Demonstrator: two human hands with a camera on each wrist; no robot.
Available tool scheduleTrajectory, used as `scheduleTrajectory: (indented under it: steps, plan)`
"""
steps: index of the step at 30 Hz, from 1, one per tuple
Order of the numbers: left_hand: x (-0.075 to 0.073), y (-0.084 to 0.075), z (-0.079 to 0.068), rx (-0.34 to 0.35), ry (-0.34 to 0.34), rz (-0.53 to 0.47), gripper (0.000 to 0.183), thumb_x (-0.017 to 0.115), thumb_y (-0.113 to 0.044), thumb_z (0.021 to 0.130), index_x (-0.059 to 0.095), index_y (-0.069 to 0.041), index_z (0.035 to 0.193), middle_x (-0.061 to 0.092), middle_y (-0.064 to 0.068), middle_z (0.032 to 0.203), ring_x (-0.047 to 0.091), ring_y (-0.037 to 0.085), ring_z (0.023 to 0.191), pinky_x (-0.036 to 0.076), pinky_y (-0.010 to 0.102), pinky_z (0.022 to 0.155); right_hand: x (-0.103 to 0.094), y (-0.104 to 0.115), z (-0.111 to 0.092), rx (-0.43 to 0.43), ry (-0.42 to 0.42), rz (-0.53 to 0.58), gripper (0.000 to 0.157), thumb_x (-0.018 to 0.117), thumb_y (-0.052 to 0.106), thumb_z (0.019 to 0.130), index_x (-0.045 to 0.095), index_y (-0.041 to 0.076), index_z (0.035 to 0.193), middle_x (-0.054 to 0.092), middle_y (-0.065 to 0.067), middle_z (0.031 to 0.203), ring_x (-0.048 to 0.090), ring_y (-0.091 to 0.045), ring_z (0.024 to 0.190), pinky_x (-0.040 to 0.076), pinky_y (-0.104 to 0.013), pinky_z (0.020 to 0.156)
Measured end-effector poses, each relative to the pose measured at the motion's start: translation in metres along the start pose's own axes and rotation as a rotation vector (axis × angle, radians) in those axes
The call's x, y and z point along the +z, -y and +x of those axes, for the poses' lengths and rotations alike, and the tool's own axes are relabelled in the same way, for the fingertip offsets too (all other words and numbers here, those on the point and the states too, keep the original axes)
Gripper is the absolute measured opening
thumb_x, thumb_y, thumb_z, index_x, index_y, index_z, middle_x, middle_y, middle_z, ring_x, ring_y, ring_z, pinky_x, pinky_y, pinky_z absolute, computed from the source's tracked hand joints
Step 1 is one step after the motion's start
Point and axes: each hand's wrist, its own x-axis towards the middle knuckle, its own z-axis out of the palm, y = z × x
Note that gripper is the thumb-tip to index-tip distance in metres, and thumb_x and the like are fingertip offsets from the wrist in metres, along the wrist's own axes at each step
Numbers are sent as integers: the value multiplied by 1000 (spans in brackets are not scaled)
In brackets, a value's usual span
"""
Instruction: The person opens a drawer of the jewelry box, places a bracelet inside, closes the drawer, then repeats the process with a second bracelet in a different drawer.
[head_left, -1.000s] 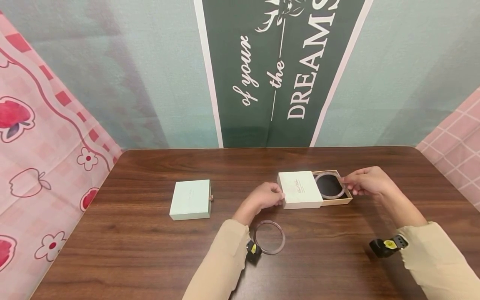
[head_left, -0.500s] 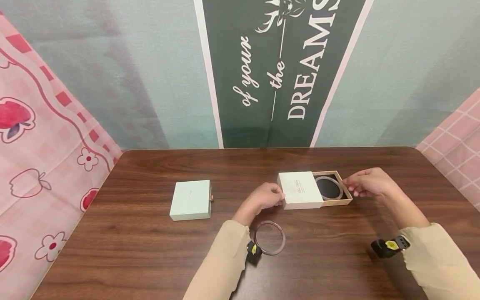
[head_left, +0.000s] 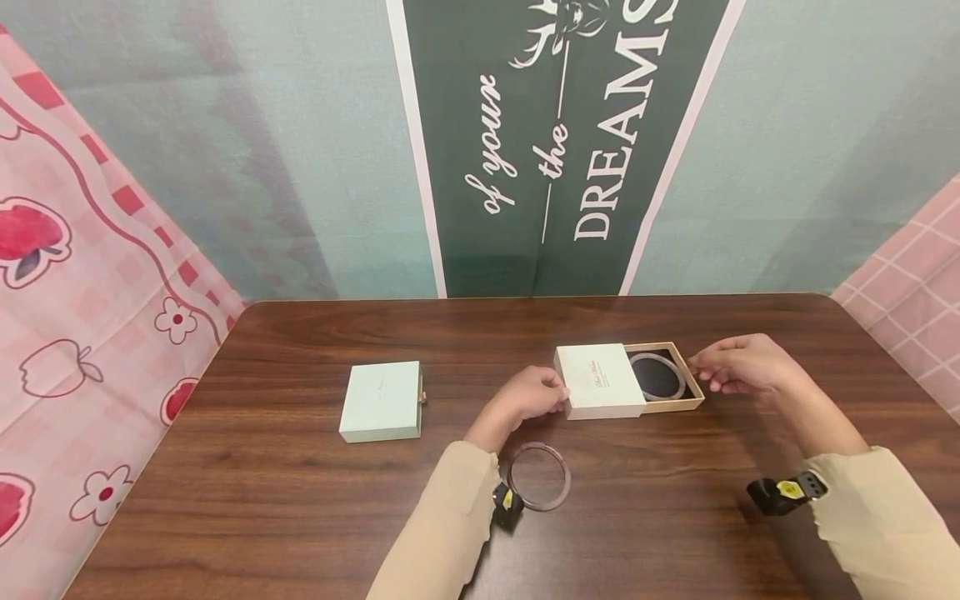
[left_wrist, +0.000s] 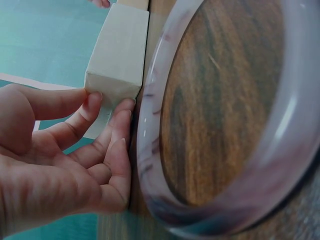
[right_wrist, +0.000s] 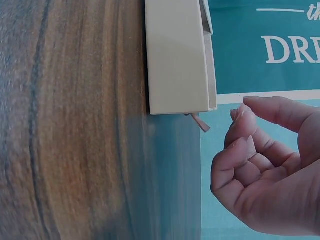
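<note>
My left hand (head_left: 529, 392) holds the left end of a cream slide-out box (head_left: 597, 381), thumb and fingertips at its edges. The box's drawer (head_left: 675, 406) sticks out to the right, with a pale bangle (head_left: 654, 356) lying on its black lining. Just right of the drawer is my right hand (head_left: 738, 364), fingers loosely bent, thumb near the index finger. In the right wrist view that hand is apart from the drawer, and a small ribbon tab (right_wrist: 201, 123) hangs free from the drawer's end. A purplish bangle (head_left: 567, 479) lies on the table beside my left wrist.
A closed pale-green box (head_left: 381, 400) with a small tab on its right side sits to the left on the brown wooden table (head_left: 262, 500). A fabric backdrop with lettering (head_left: 532, 167) hangs behind the table.
The pale bangle's right side has lowered into the drawer. My right hand has let it go and shifted slightly right. The left hand and both boxes have stayed in place.
</note>
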Motion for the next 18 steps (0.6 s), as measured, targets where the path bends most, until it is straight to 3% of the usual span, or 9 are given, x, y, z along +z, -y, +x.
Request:
scheduleTrajectory:
  steps: [3, 10, 18]
  plan:
    - [0, 0, 0, 3, -2, 5, 17, 57, -10, 89, 57, -2, 73, 50, 2, 67, 43, 12, 61, 34, 21, 53, -2, -1, 0, 0, 10, 26, 15, 55, 12, 89, 68, 5, 89, 61, 0, 68, 57, -10, 57, 49, -28, 56]
    - [1, 1, 0, 15, -5, 3, 17, 57, -10, 88, 57, -1, 73, 50, 1, 65, 43, 12, 60, 33, 21, 52, -5, -5, 0, -12, 9, 29, 17, 52, 10, 90, 66, 0, 91, 61, 1, 71, 58, -11, 59, 50, -29, 58]
    - [2, 1, 1, 14, -7, 12, 19, 58, -10, 89, 57, -2, 72, 49, 1, 64, 41, 12, 58, 32, 20, 51, -9, -12, 2, -1, 33, 92, 15, 52, 6, 90, 66, 7, 85, 62, 1, 72, 59, -10, 61, 50, -29, 58]
